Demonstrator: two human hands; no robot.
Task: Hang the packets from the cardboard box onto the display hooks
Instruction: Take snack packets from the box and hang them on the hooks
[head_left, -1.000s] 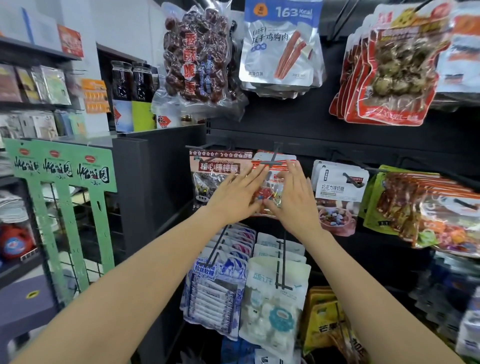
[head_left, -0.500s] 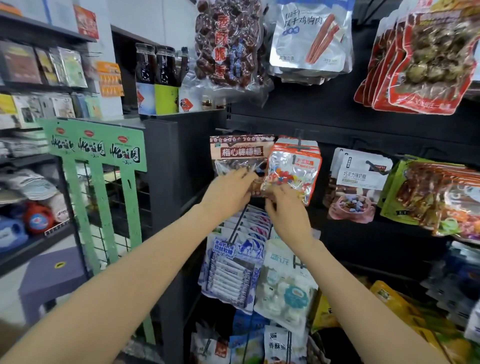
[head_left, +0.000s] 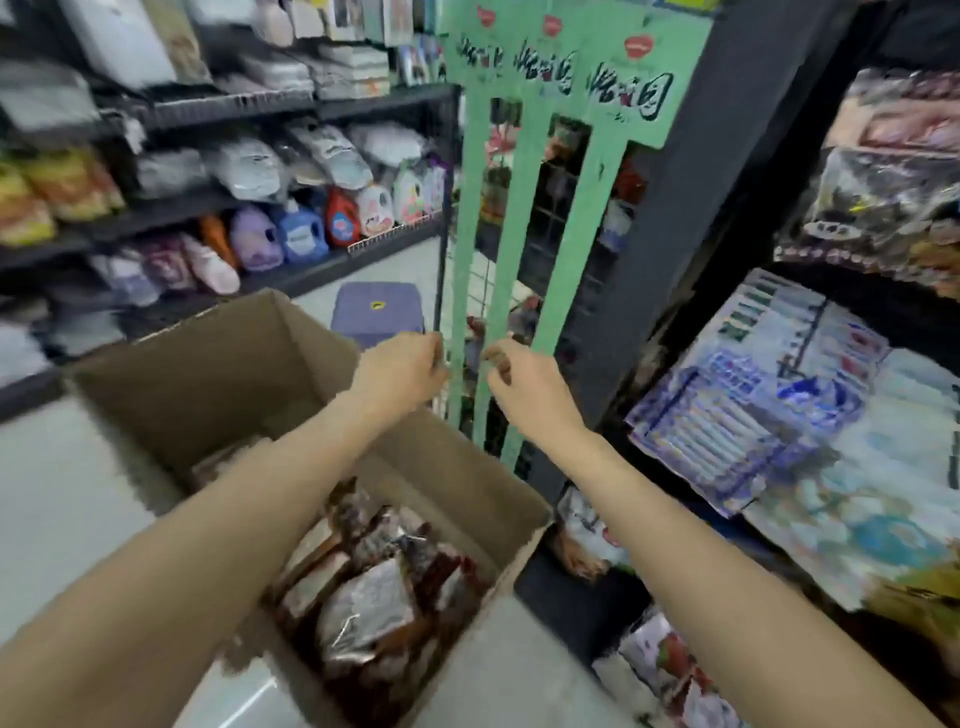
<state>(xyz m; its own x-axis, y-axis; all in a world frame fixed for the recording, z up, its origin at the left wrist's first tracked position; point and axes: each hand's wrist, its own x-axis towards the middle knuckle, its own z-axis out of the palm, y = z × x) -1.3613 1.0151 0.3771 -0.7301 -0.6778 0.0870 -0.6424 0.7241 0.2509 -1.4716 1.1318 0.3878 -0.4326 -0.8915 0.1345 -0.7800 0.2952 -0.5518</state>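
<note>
Both hands, left hand (head_left: 402, 366) and right hand (head_left: 524, 382), withdrew from the hooks, loosely curled, holding nothing.

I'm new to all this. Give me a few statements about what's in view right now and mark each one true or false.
1. The cardboard box is open and has packets inside. True.
2. The left hand is lifting a packet out of the box. False: it holds nothing, fingers loosely curled, up above the box.
3. A green rack stands behind both hands. True.
4. The right hand is pressed flat against the blue packets. False: it is apart from them, in front of the green rack.
5. A purple stool stands on the floor beyond the box. True.
</note>
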